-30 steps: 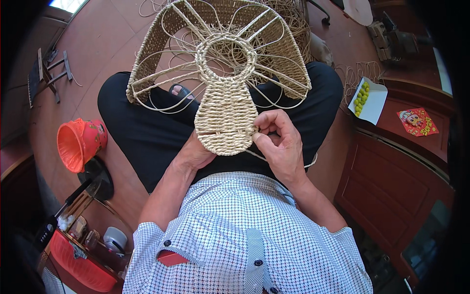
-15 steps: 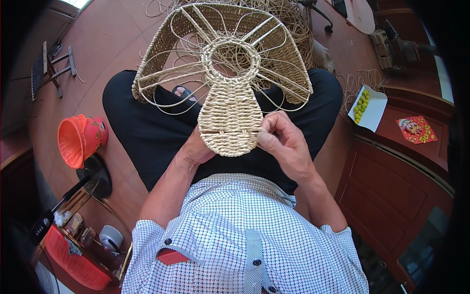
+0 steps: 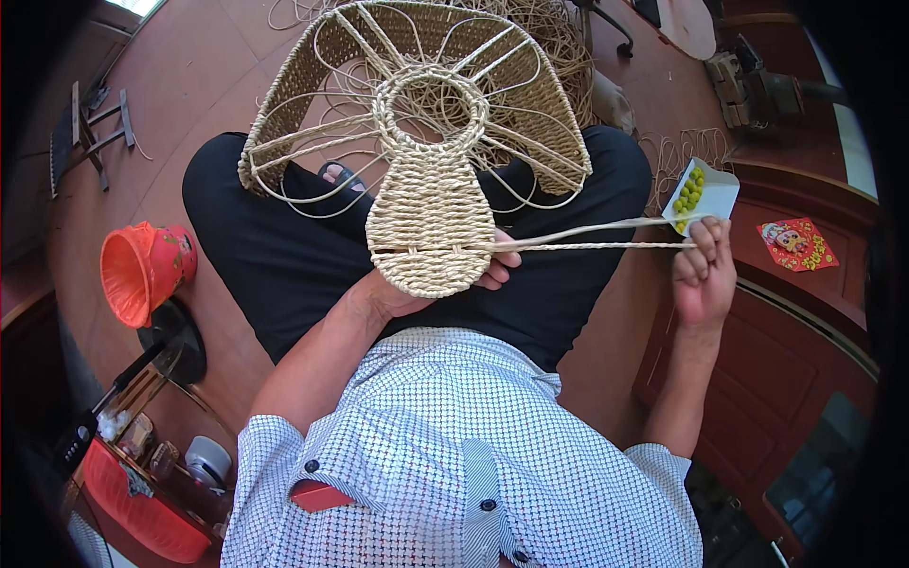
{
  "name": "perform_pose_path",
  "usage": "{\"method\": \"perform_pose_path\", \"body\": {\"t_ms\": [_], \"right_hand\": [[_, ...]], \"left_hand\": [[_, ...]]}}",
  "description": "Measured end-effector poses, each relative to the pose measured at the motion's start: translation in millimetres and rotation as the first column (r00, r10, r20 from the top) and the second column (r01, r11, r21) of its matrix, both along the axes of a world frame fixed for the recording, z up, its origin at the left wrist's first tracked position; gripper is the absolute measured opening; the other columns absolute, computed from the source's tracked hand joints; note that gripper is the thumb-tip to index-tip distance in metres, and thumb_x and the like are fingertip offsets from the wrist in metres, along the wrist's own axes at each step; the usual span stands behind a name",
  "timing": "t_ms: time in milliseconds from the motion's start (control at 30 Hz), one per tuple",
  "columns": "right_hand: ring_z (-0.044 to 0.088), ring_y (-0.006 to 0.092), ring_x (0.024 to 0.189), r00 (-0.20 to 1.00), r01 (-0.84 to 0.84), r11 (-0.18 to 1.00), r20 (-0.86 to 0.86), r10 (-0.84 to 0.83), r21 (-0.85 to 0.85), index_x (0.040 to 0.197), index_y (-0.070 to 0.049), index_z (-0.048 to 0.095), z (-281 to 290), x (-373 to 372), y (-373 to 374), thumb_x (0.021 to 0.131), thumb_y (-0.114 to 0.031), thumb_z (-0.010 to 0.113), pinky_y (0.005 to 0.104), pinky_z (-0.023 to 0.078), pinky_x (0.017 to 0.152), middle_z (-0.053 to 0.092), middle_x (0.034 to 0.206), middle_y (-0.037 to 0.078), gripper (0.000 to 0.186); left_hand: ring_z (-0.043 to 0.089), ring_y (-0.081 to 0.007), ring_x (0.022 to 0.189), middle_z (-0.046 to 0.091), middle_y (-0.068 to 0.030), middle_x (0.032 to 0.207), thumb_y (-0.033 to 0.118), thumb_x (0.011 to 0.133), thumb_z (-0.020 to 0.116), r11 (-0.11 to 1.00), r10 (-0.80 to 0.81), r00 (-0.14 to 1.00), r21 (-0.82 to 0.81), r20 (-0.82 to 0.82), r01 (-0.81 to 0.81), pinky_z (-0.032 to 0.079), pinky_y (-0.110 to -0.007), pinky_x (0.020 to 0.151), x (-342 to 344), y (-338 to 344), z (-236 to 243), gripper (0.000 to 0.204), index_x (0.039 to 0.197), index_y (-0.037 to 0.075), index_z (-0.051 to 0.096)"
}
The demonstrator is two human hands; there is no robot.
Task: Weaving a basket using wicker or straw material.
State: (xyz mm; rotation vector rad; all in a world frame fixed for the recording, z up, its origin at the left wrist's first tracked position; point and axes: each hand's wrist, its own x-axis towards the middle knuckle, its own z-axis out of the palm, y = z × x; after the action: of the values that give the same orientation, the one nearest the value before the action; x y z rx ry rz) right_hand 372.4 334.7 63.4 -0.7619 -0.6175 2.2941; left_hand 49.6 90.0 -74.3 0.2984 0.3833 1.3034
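Observation:
A tan woven rope piece (image 3: pixel 431 222) rests over my lap. Its rounded, tightly woven end lies toward me, and a braided ring (image 3: pixel 384 109) joins it to a wide, curved woven wall (image 3: pixel 284 99) with spoke-like cords. My left hand (image 3: pixel 402 301) is under the rounded end and grips it from below; its fingertips show past the right edge, while the palm is hidden. Out to the right, my right hand (image 3: pixel 705 270) pinches two strands of straw cord (image 3: pixel 597 246), which stretch taut from that edge.
A heap of loose cord (image 3: pixel 559 57) lies on the floor beyond the woven piece. At left stand an orange-lined bucket (image 3: pixel 133 275) and a small stool (image 3: pixel 95 133). On the right, a white box of yellow-green fruit (image 3: pixel 691 194) and a red paper decoration (image 3: pixel 797 244) lie on dark red furniture.
My right hand has moved far right from the woven edge, drawing the cord strands out straight. My left fingertips now show past the right edge. The view has shifted slightly.

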Motion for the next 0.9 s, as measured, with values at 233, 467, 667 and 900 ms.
{"method": "perform_pose_path", "body": {"t_ms": [233,467,667,900], "right_hand": [[0.030,0.0064,0.055,0.961,0.227,0.972,0.173,-0.214,-0.056,0.096,-0.012,0.047,-50.1,90.9,53.1,0.121,-0.027,0.041,0.0233,0.028,0.048,0.038,0.077,-0.004,0.030],[0.033,0.0059,0.052,0.671,0.240,0.968,0.708,-0.221,0.074,0.098,-0.011,0.058,-82.7,56.9,27.2,0.118,-0.032,0.053,0.0235,0.029,0.046,0.047,0.074,-0.005,0.029],[0.064,0.0072,0.081,0.260,-0.734,0.256,0.608,-0.750,0.630,0.104,-0.004,0.077,-20.8,-37.1,-35.2,0.107,-0.018,0.072,0.0248,0.051,0.073,0.071,0.093,0.001,0.015],[0.071,0.0103,0.101,0.728,-0.429,0.831,0.680,0.087,0.353,0.130,0.003,0.070,-14.6,-136.9,-135.7,0.105,-0.012,0.072,0.0266,0.058,0.091,0.076,0.112,0.006,0.029]], "left_hand": [[0.073,-0.0229,0.113,0.072,-0.0188,0.130,0.014,0.102,0.077,1.000,0.012,0.994,-0.006,0.108,-0.012,0.062,-0.037,0.102,18.2,10.3,20.5,0.040,0.137,-0.004,0.068],[0.065,-0.0112,0.082,0.073,-0.0136,0.122,0.017,0.110,0.067,0.993,0.008,0.935,-0.106,-0.355,-0.048,0.054,-0.026,0.078,3.3,-4.2,27.9,0.024,0.128,0.002,0.074],[0.070,-0.0173,0.115,0.071,-0.0136,0.137,0.008,0.105,0.072,0.943,0.218,0.604,0.006,-0.767,-0.333,0.058,-0.035,0.100,1.9,-41.7,5.6,0.040,0.143,0.002,0.066],[0.068,-0.0192,0.126,0.071,-0.0102,0.141,0.006,0.101,0.076,0.932,0.114,0.752,-0.193,-0.649,-0.308,0.056,-0.035,0.110,-13.3,-45.7,5.2,0.048,0.146,0.001,0.062]]}}
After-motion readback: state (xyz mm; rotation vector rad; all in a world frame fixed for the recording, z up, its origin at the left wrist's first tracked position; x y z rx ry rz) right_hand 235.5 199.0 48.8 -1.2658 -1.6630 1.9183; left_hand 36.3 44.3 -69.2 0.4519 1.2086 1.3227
